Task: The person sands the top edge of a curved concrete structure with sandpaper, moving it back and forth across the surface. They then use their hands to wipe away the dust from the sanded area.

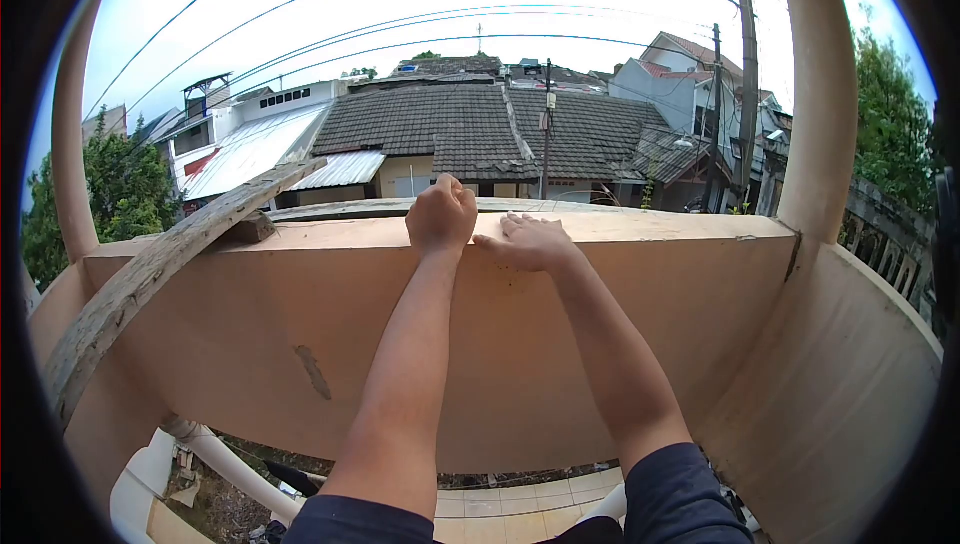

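My left hand (441,215) is closed into a fist over the top of the peach-painted wall (650,226). Its curled fingers face away from me, so whatever they may hold is hidden. Close on its right, my right hand (530,242) lies palm down on the same ledge with its fingers stretched out towards the far edge. The thumb of the right hand points at the left wrist. Behind both hands a flat strip of wood (345,210) runs along the outer side of the wall top.
A long weathered plank (165,259) leans over the wall at the left, near a small wood block (247,230). Round pillars (818,94) rise at both sides. Below the wall are a white pipe (235,469) and floor tiles (500,514). Tiled roofs (420,124) and overhead wires lie beyond.
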{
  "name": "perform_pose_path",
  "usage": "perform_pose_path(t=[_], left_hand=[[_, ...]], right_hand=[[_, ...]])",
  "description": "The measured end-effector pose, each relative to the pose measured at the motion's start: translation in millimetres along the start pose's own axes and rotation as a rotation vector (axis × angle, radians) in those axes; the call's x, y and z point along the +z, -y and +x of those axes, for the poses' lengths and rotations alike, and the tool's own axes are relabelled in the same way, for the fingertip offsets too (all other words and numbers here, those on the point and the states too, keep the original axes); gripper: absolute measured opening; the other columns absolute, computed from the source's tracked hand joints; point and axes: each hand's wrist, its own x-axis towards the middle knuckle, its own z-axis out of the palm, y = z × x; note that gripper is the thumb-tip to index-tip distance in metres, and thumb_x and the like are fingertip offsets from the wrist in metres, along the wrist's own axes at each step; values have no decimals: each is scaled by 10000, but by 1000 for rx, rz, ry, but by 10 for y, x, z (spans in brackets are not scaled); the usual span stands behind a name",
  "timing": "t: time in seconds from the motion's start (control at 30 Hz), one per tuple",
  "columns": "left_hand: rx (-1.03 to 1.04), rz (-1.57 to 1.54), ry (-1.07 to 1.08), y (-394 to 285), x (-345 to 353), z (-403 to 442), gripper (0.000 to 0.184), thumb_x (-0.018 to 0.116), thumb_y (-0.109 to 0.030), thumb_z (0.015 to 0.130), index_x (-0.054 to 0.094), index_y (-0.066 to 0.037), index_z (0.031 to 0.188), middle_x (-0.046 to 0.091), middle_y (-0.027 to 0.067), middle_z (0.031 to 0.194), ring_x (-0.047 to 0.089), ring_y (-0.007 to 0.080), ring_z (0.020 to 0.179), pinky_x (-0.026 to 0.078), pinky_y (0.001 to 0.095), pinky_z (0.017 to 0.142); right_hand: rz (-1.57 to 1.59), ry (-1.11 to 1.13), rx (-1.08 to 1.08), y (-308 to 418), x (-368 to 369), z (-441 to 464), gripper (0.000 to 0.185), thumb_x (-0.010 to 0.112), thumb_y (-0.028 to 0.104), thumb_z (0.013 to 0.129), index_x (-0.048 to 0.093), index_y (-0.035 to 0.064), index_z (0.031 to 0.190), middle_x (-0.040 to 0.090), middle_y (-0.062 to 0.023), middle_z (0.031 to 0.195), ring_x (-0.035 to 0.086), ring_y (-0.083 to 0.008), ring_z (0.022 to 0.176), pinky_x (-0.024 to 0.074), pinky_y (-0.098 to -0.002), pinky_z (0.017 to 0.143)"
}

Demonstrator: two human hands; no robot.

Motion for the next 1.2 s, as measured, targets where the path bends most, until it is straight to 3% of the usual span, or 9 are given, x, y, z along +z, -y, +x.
perform_pose_path(t=[0.1,0.17,0.27,0.5,0.7,0.83,0.93,1.1,1.2], left_hand=[[19,47,51,34,-1,6,309,683,-317,943,725,-112,1170,770,99,1111,736,307,1072,588,456,929],[71,72,9,73,51,-32,421,693,-352,944,708,-110,1287,738,98,1254,691,295,1207,551,452,1035],[242,94,-90,129,93,-22,635,725,-445,953,581,-157,1500,553,76,1494,501,304,1415,390,495,1201],[197,113,-173,123,152,-28,628,693,-443,980,559,-153,1521,537,94,1508,503,304,1426,397,495,1198],[263,115,-102,137,122,-25,644,680,-441,987,550,-130,1536,537,117,1514,510,313,1415,398,491,1191],[226,106,-102,139,128,-19,639,678,-427,987,558,-112,1529,559,116,1496,535,306,1398,399,492,1190],[209,85,-123,115,118,-8,614,681,-409,987,573,-97,1504,595,114,1452,575,306,1351,425,488,1167],[184,40,-79,96,77,-24,478,684,-376,995,672,-92,1378,691,120,1329,652,323,1276,459,480,1148],[176,22,-127,86,108,-30,436,678,-363,999,693,-83,1332,706,121,1286,669,328,1241,500,481,1101]], right_hand=[[372,62,-90,-410,38,239,996,278,855,1009,402,131,1682,339,-97,1768,296,-312,1639,238,-498,1334],[473,257,157,-601,-240,307,974,266,842,1034,355,141,1705,334,-103,1771,293,-301,1638,242,-475,1326],[147,96,302,-252,-310,43,1042,252,873,1006,350,101,1698,336,-115,1767,306,-312,1635,258,-506,1324],[77,-49,-153,-169,6,-179,1032,261,812,1041,380,-5,1661,368,-194,1738,274,-332,1646,212,-529,1332],[-1,-171,156,-183,85,-24,860,249,709,1103,576,39,1532,561,-168,1610,482,-304,1529,349,-505,1256],[-191,-281,61,-70,183,-154,848,242,705,1104,617,53,1498,606,-149,1569,509,-295,1508,372,-470,1243],[213,-320,-9,-348,159,-190,877,220,748,1087,644,92,1486,648,-90,1531,557,-300,1458,387,-492,1220],[24,-29,226,-174,-77,-166,941,232,775,1074,604,29,1513,614,-139,1561,508,-330,1500,368,-450,1252],[133,-320,-277,-101,177,-304,982,244,801,1062,567,-2,1526,596,-150,1577,516,-337,1487,386,-482,1225]])
